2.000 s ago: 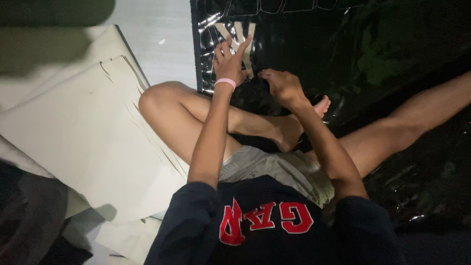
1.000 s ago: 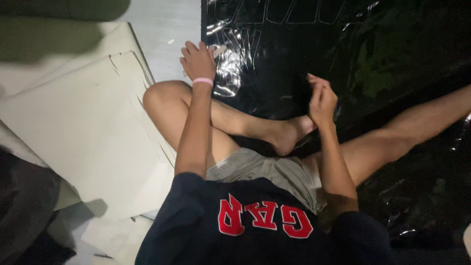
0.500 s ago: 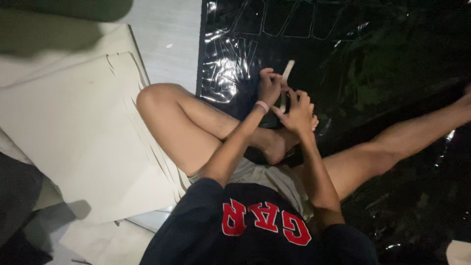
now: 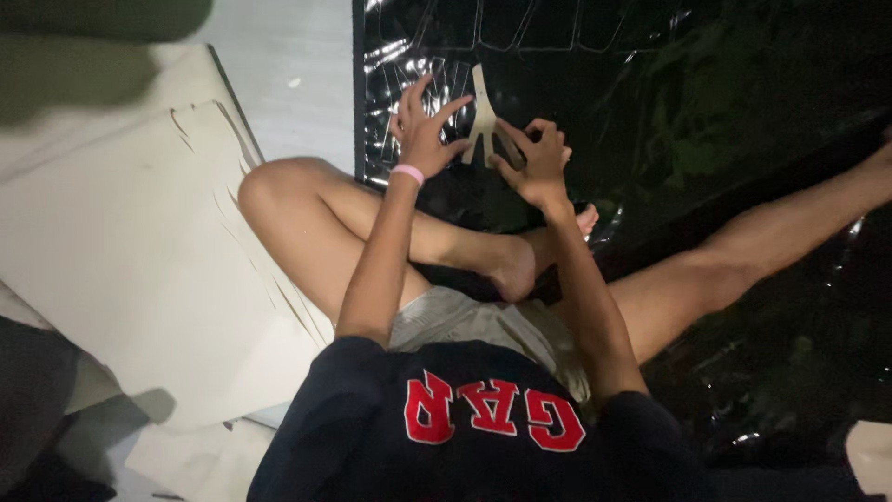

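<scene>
A glossy black plastic sheet (image 4: 650, 121) with pale drawn outlines along its top edge covers the floor on the right; the person sits on it, one leg folded, the other stretched out. To the left lie large off-white cardboard sheets (image 4: 121, 270), flat and overlapping, their near edges cut into curved notches. No package, label or sign shows on sheet or card, apart from red lettering on the person's dark shirt (image 4: 465, 437).

The step in hand looks like handling a cut-out: a small tan cardboard piece, narrow at the top and forked below (image 4: 482, 116), stands upright between both hands just above the black sheet. The right hand (image 4: 536, 165) pinches its lower edge with thumb and fingertips. The left hand (image 4: 423, 130), a pink band at the wrist, has its fingers spread wide, the tips beside the piece; contact cannot be told. Any placing would call for a steady pinch and flat pressing.
</scene>
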